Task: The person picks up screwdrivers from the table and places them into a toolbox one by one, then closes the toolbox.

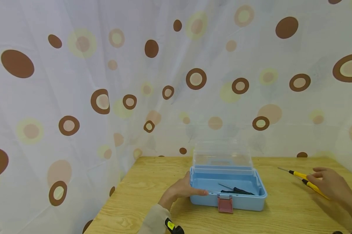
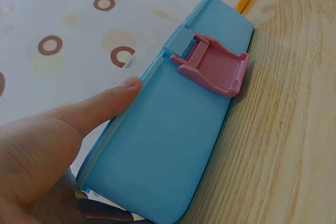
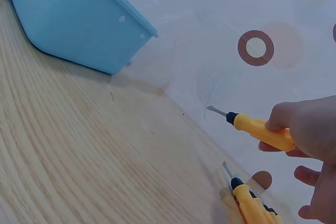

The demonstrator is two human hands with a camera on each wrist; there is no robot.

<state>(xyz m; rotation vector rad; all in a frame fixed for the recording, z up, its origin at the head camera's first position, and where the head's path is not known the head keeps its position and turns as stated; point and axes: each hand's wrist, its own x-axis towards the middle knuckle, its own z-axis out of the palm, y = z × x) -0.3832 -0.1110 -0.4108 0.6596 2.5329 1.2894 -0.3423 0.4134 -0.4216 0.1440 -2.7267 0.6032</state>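
A light blue toolbox [image 1: 246,204] stands on the table with its clear lid [image 1: 222,156] raised and its pink latch [image 2: 220,69] hanging down. Dark-handled screwdrivers [image 1: 237,191] lie inside. My left hand [image 1: 183,188] grips the box's front left corner, thumb on the front rim and fingers around the left side. To the right of the box, my right hand [image 1: 333,183] pinches a yellow-handled screwdriver [image 3: 262,132] by its handle, raised off the table with its shaft pointing left. Below it, at least one more yellow-handled screwdriver [image 3: 249,203] lies on the table.
The wooden table [image 1: 146,175] holds the box near its middle. A white curtain [image 1: 164,65] with brown and beige circles hangs behind the table and along the left side. The raised lid stands close to the curtain.
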